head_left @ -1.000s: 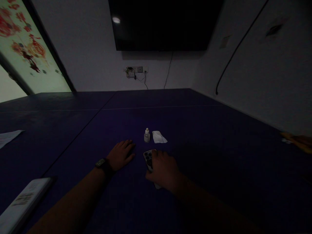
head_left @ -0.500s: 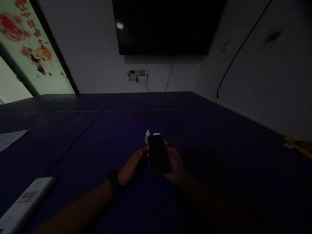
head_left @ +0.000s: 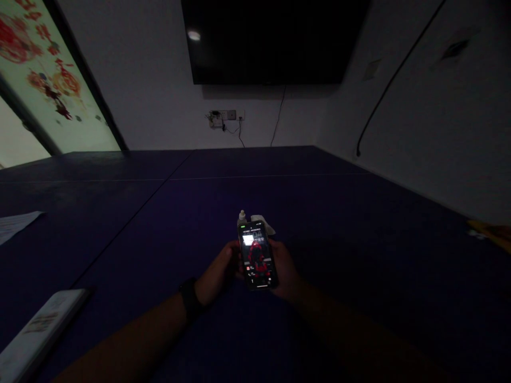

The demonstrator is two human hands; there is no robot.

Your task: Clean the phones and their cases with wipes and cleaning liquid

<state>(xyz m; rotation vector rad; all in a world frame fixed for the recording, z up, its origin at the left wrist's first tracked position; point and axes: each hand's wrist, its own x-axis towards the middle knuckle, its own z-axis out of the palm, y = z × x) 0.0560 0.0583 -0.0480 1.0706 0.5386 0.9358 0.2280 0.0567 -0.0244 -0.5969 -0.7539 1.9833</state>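
A smartphone (head_left: 258, 258) is held upright before me over the dark blue surface (head_left: 215, 202), its lit screen showing a red and black picture. My left hand (head_left: 219, 269) grips its left edge, with a dark watch on the wrist. Closed around the right edge is my right hand (head_left: 285, 271). Just behind the phone stands a small bottle (head_left: 241, 216) with a pale dropper-like tip, its lower part hidden. A crumpled white tissue-like piece (head_left: 263, 222) lies beside it, also partly covered by the phone. The room is dim.
At the lower left lies a white box-like object (head_left: 42, 324), and a paper sheet (head_left: 16, 226) sits further back. Something yellow (head_left: 491, 234) is at the right edge. A large dark television (head_left: 271, 42) hangs on the wall above sockets (head_left: 227, 115) and cables.
The phone's screen was dark and is now lit. The phone has shifted slightly to the left, and both hands keep hold of it.
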